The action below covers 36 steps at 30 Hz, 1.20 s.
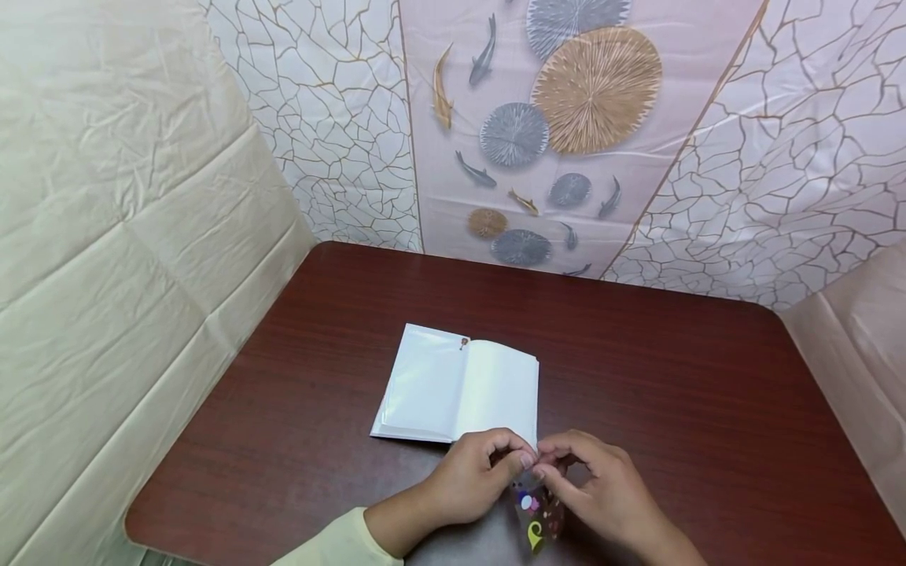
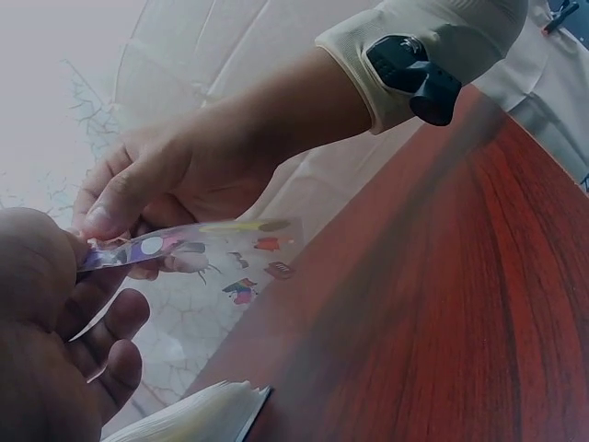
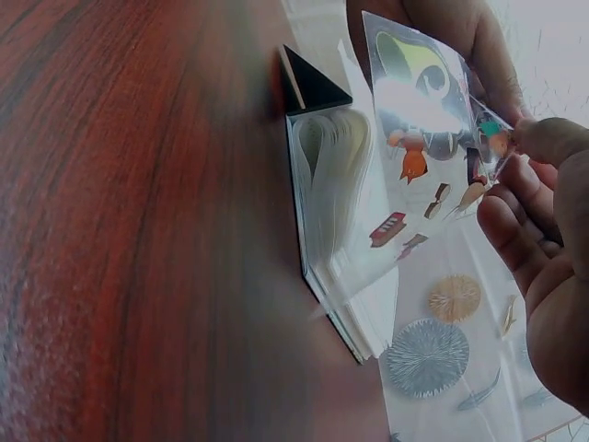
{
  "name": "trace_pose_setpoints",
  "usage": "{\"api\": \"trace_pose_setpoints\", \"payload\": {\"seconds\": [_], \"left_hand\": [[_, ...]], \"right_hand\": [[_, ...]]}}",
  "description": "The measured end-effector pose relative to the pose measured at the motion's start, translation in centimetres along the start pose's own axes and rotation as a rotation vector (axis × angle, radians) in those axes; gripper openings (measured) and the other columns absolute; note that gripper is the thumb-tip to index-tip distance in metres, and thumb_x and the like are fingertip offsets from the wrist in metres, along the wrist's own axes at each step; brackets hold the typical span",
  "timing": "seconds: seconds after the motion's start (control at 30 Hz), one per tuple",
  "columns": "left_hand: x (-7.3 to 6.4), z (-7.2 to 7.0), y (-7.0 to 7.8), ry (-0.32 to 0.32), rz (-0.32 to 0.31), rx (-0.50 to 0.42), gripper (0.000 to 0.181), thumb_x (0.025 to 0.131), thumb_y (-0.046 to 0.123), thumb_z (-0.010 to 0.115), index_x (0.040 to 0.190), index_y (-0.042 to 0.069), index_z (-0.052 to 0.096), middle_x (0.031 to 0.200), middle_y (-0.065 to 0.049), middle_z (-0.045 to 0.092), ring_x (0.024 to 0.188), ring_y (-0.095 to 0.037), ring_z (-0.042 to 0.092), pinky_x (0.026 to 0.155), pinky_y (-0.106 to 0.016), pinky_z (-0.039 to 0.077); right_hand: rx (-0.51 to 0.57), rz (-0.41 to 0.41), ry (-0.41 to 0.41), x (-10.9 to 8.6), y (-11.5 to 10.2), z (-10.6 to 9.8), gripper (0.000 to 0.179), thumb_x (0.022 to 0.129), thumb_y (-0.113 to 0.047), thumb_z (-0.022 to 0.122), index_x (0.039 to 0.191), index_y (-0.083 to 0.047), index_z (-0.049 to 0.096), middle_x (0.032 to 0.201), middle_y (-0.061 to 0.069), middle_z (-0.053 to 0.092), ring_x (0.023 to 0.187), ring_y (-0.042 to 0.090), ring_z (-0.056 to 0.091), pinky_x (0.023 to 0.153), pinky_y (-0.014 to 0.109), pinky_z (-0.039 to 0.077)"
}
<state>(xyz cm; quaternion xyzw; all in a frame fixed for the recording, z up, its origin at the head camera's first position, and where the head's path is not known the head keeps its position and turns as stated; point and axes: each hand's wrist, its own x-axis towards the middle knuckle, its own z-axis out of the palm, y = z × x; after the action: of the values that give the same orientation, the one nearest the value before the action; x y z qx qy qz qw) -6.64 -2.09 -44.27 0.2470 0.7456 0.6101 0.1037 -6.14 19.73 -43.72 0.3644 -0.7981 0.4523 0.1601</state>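
A clear sheet of small colourful stickers (image 1: 532, 519) hangs between my hands, above the table's near side. My left hand (image 1: 463, 475) pinches its upper edge between thumb and fingers. Close beside it, my right hand (image 1: 602, 487) pinches the same edge, and the fingertips of both hands almost meet. In the right wrist view the sheet (image 3: 428, 152) shows a yellow-green curl, an orange figure and a red shape. Just beyond the hands lies an open notebook (image 1: 428, 385) with blank white pages. One small brown sticker (image 1: 464, 343) sits at the top of its left page, near the fold.
The dark red-brown wooden table (image 1: 672, 377) has rounded corners. Patterned cloth (image 1: 340, 118) with fish and round leaf shapes hangs behind it. Plain cream cloth (image 1: 127, 236) covers the left side, and more cloth stands at the right.
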Motion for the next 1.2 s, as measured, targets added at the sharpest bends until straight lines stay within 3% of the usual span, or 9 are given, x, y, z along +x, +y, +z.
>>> {"api": "trace_pose_setpoints", "payload": {"seconds": [0.2, 0.4, 0.47, 0.63, 0.77, 0.93, 1.1, 1.2], "left_hand": [[0.0, 0.0, -0.1, 0.011, 0.001, -0.008, 0.018, 0.104, 0.029, 0.061, 0.103, 0.016, 0.073, 0.096, 0.009, 0.072, 0.09, -0.002, 0.064, 0.081, -0.023, 0.052], [0.0, 0.0, -0.1, 0.022, -0.004, 0.012, 0.018, 0.103, 0.03, 0.062, 0.103, 0.016, 0.074, 0.093, 0.011, 0.072, 0.086, -0.001, 0.063, 0.078, -0.022, 0.051], [0.0, 0.0, -0.1, 0.026, -0.008, 0.017, 0.018, 0.103, 0.029, 0.062, 0.103, 0.016, 0.074, 0.094, 0.012, 0.072, 0.087, -0.001, 0.063, 0.079, -0.022, 0.051], [-0.1, 0.1, -0.1, 0.04, -0.001, 0.032, 0.017, 0.103, 0.027, 0.063, 0.101, 0.016, 0.075, 0.093, 0.013, 0.072, 0.088, 0.0, 0.063, 0.079, -0.022, 0.051], [0.0, 0.2, -0.2, 0.043, 0.007, 0.035, 0.016, 0.103, 0.026, 0.064, 0.1, 0.016, 0.076, 0.091, 0.013, 0.072, 0.084, 0.001, 0.062, 0.076, -0.021, 0.052], [0.0, 0.4, -0.3, 0.025, 0.006, 0.011, 0.015, 0.103, 0.025, 0.064, 0.1, 0.015, 0.076, 0.092, 0.01, 0.073, 0.083, 0.001, 0.062, 0.075, -0.02, 0.052], [0.1, 0.5, -0.3, 0.018, 0.003, -0.019, 0.015, 0.103, 0.023, 0.064, 0.099, 0.015, 0.075, 0.092, 0.009, 0.074, 0.084, 0.001, 0.064, 0.076, -0.021, 0.053], [0.1, 0.5, -0.2, 0.023, 0.001, -0.021, 0.014, 0.103, 0.023, 0.064, 0.098, 0.015, 0.075, 0.09, 0.009, 0.074, 0.082, 0.001, 0.063, 0.074, -0.02, 0.052]], "right_hand": [[-0.003, 0.023, 0.003, 0.0, 0.0, 0.0, 0.035, 0.081, 0.007, 0.081, 0.11, -0.007, 0.067, 0.092, -0.002, 0.072, 0.079, 0.008, 0.068, 0.071, 0.018, 0.055], [0.078, 0.029, 0.014, -0.1, 0.0, 0.1, 0.024, 0.093, -0.009, 0.076, 0.108, -0.001, 0.058, 0.09, 0.002, 0.07, 0.075, 0.01, 0.068, 0.07, 0.02, 0.056], [0.082, 0.008, 0.021, -0.1, 0.1, 0.2, 0.024, 0.096, -0.016, 0.072, 0.105, 0.0, 0.056, 0.089, 0.002, 0.069, 0.073, 0.009, 0.067, 0.068, 0.02, 0.056], [-0.04, -0.091, 0.058, 0.0, 0.6, 0.5, 0.03, 0.101, -0.029, 0.06, 0.093, -0.001, 0.051, 0.087, -0.001, 0.067, 0.072, 0.007, 0.065, 0.067, 0.016, 0.054], [-0.089, -0.133, 0.063, 0.0, 0.8, 0.8, 0.033, 0.103, -0.029, 0.055, 0.089, -0.001, 0.045, 0.086, -0.002, 0.064, 0.072, 0.005, 0.06, 0.065, 0.013, 0.05], [-0.074, -0.191, 0.067, 0.2, 0.9, 1.1, 0.031, 0.104, -0.023, 0.051, 0.088, 0.002, 0.04, 0.083, -0.002, 0.059, 0.071, 0.005, 0.055, 0.06, 0.011, 0.046], [-0.06, -0.228, 0.085, 0.3, 1.0, 1.2, 0.016, 0.091, -0.002, 0.053, 0.087, 0.004, 0.038, 0.083, -0.002, 0.055, 0.072, 0.005, 0.052, 0.059, 0.011, 0.043], [-0.049, -0.207, 0.085, 0.2, 0.9, 1.1, 0.019, 0.08, 0.004, 0.055, 0.088, 0.004, 0.038, 0.083, -0.002, 0.056, 0.073, 0.006, 0.054, 0.061, 0.013, 0.044]]}}
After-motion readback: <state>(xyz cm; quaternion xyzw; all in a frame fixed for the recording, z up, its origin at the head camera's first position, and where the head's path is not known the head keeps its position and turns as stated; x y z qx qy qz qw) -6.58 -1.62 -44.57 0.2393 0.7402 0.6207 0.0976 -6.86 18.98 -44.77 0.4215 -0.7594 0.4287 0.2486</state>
